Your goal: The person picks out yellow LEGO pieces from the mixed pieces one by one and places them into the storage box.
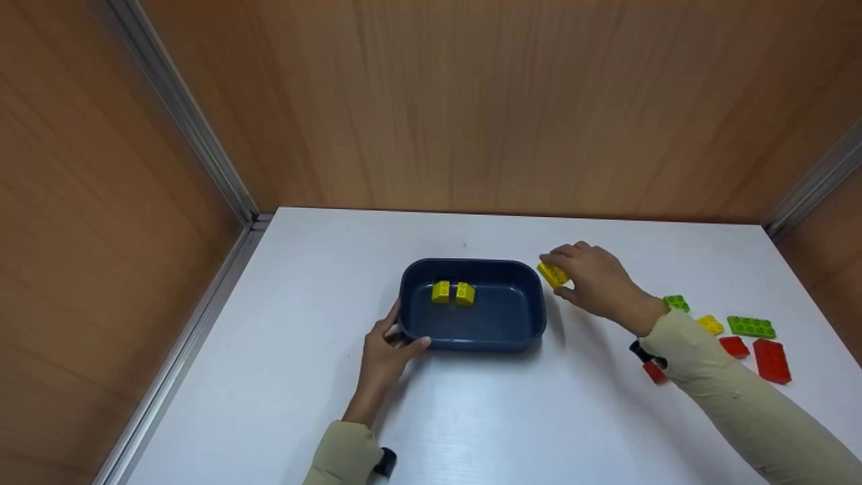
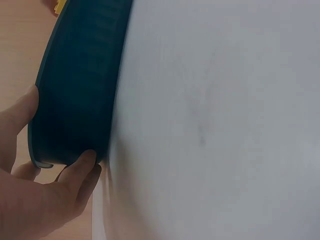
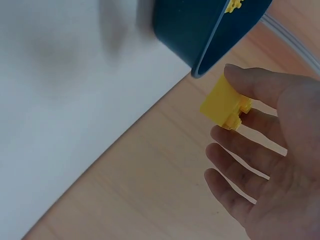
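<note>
A dark blue rectangular bin (image 1: 485, 345) stands on the white table with two yellow toy bricks inside, one brick (image 1: 440, 292) beside the other brick (image 1: 465, 294). My left hand (image 1: 384, 353) grips the bin's near left corner, thumb at the front rim; the left wrist view shows its fingers against the bin's end wall (image 2: 75, 90). Just off the bin's right rim, my right hand (image 1: 596, 279) pinches another yellow brick (image 1: 553, 274) between thumb and fingers. In the right wrist view that brick (image 3: 222, 102) shows its studs toward the palm.
Right of the bin lie a small green brick (image 1: 677, 303), a yellow brick (image 1: 710, 325), a long green brick (image 1: 751, 327) and red bricks, one large (image 1: 772, 361), one partly under the right forearm (image 1: 653, 372). Wooden panels (image 1: 471, 108) wall the table's back and sides.
</note>
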Demonstrator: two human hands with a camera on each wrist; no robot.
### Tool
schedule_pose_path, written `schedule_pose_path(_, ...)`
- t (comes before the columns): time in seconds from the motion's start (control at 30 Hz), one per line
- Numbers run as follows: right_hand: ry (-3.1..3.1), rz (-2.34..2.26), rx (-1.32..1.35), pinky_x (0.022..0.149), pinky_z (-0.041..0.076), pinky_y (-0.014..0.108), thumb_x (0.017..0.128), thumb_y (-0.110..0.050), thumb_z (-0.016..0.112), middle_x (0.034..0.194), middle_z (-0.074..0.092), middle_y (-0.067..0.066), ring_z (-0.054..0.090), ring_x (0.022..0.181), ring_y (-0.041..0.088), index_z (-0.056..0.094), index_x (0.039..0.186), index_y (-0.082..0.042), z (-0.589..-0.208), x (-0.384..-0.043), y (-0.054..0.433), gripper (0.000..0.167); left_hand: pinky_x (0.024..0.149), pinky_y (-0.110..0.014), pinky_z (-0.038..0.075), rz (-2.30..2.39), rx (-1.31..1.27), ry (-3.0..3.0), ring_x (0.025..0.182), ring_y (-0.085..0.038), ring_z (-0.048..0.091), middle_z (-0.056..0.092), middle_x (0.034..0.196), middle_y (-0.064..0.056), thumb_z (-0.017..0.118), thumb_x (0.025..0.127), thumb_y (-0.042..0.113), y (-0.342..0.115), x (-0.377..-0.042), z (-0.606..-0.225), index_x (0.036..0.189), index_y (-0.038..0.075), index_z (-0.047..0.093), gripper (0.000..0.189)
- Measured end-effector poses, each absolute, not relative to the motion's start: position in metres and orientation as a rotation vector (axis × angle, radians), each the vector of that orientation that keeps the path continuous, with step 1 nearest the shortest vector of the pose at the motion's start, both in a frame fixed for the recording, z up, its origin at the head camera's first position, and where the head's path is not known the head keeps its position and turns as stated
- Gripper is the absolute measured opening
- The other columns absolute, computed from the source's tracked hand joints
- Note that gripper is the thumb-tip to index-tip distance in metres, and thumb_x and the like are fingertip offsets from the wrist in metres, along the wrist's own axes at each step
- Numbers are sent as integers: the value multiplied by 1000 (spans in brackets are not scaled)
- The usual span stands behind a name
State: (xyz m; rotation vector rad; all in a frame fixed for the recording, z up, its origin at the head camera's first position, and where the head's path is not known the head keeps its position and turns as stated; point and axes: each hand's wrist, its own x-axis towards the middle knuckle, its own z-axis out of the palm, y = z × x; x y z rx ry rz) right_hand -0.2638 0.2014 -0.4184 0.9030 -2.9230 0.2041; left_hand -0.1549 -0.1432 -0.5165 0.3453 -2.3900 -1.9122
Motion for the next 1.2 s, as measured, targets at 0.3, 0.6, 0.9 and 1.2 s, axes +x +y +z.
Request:
schedule_pose_path(0.3, -2931, 180, 1005, 98, 59, 54, 85, -15, 91, 134, 70, 15, 66, 118, 36, 70, 138, -7, -418, -261, 179, 58, 109, -45, 54, -1912, 327, -2394, 131, -40, 57, 52, 151, -22, 87, 87, 12, -144, -155, -515, 163, 16, 43, 88)
schedule_pose_path(0.6, -2898, 187, 1159, 99, 59, 52, 88, -13, 87, 131, 70, 16, 67, 115, 35, 69, 138, -5, -421, -262, 162, 54, 109, -45, 54, -1886, 327, -2408, 131, -41, 57, 52, 151, -22, 87, 87, 13, -143, -157, -515, 163, 17, 43, 88)
schedule_pose_path(0.9, -2896, 135, 1272, 103, 57, 51, 89, -10, 85, 130, 71, 15, 66, 118, 33, 70, 137, -4, -430, -267, 146, 51, 106, -41, 56, -1896, 348, -2406, 128, -37, 59, 54, 147, -20, 87, 88, 11, -142, -156, -516, 163, 17, 43, 87)
schedule_pose_path(1.2, -2945, -16, 1338, 104, 56, 50, 91, -11, 83, 125, 72, 13, 67, 115, 31, 72, 136, -6, -437, -275, 127, 46, 105, -40, 57, -1891, 372, -2403, 127, -36, 60, 54, 149, -19, 87, 88, 11, -141, -155, -516, 163, 19, 44, 87)
